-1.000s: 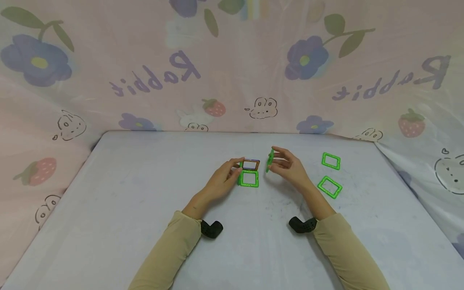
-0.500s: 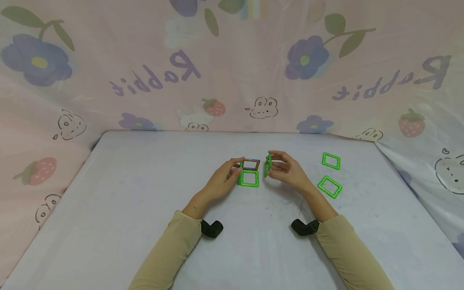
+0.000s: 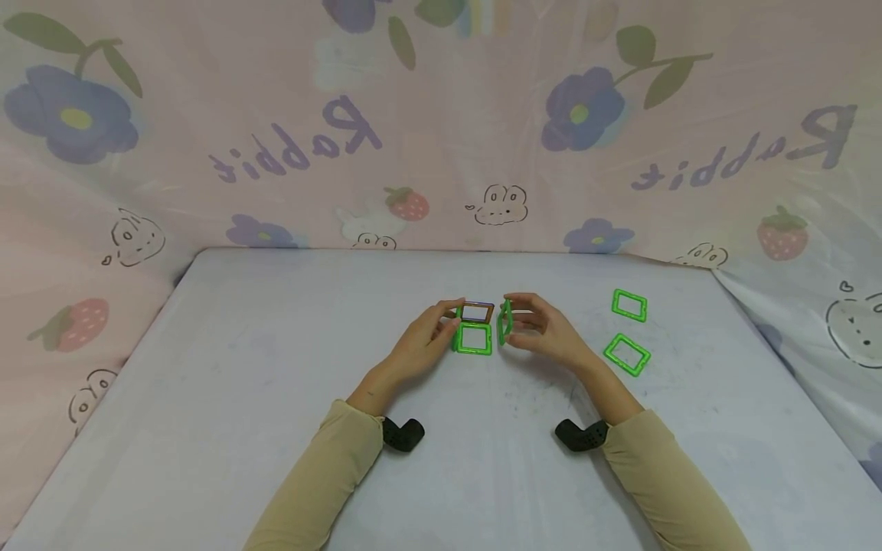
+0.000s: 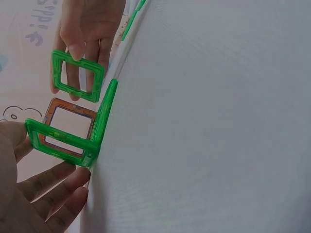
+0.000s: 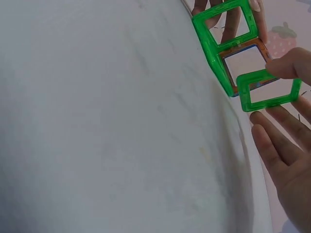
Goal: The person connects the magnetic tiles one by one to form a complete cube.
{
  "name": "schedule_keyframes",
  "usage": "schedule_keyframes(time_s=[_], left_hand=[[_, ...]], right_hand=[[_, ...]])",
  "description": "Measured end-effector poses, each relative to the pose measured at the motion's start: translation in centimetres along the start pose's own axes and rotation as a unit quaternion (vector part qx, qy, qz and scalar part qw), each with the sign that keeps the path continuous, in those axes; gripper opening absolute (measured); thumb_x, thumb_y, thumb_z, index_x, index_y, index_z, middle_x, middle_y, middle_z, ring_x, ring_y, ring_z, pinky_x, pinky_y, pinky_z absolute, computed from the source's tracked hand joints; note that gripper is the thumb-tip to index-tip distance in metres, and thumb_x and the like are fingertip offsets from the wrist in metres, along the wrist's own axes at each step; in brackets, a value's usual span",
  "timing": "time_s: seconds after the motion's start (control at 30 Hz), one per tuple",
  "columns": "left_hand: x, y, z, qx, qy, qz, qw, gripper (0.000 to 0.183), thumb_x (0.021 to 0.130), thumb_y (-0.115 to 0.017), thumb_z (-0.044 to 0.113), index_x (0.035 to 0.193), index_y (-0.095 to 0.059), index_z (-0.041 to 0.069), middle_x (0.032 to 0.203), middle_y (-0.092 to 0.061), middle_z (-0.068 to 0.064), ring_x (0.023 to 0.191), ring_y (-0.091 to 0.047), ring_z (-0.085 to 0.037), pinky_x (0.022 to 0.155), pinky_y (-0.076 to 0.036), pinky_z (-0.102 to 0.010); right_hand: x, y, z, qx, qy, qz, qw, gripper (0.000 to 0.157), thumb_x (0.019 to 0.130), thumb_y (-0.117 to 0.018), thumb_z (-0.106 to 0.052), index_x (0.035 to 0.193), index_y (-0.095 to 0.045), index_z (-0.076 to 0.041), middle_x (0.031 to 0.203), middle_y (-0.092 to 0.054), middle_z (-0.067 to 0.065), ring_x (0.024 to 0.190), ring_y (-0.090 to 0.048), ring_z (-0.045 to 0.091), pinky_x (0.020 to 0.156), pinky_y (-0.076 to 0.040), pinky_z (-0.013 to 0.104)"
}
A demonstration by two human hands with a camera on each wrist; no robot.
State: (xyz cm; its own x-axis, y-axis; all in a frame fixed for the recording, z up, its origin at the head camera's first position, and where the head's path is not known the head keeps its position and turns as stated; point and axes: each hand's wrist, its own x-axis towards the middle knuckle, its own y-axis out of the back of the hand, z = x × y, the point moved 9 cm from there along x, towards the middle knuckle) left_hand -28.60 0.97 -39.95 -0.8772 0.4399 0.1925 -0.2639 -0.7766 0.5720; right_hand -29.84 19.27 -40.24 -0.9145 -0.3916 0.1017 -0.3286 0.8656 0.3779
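Observation:
My left hand (image 3: 423, 337) grips an upright green square magnetic tile (image 4: 63, 135), thumb on one side and fingers on the other. That tile stands along the left edge of a flat green tile (image 3: 475, 352) on the table. An upright orange tile (image 4: 73, 107) with a purple-blue edge rises at the flat tile's back. In my right hand (image 3: 547, 329), another green tile (image 5: 269, 103) is pinched between thumb and fingertips. It is held roughly upright, close to the right side of the small structure, with a narrow gap showing in the head view.
Two loose green tiles lie to the right on the white table (image 3: 207, 383), one farther back (image 3: 631, 294) and one nearer (image 3: 635, 344). Black devices sit at the left wrist (image 3: 403, 435) and right wrist (image 3: 582, 435). A patterned curtain (image 3: 441, 153) hangs behind the table.
My right hand has moved left and slightly nearer, bringing its green tile closer to the structure. My left hand and the standing tiles have stayed still.

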Motion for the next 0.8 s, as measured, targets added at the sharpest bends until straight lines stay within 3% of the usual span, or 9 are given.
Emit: schedule_keyframes(time_s=[0.8], left_hand=[[-0.04, 0.03, 0.06, -0.006, 0.001, -0.001, 1.0, 0.041, 0.103, -0.044, 0.022, 0.144, -0.042, 0.013, 0.126, -0.057, -0.015, 0.09, -0.06, -0.02, 0.079, -0.049, -0.033]], right_hand=[[-0.2, -0.93, -0.21, -0.009, 0.007, -0.018, 1.0, 0.067, 0.081, -0.072, 0.002, 0.139, -0.04, 0.002, 0.133, -0.049, 0.025, 0.118, -0.055, 0.043, 0.098, -0.046, 0.05]])
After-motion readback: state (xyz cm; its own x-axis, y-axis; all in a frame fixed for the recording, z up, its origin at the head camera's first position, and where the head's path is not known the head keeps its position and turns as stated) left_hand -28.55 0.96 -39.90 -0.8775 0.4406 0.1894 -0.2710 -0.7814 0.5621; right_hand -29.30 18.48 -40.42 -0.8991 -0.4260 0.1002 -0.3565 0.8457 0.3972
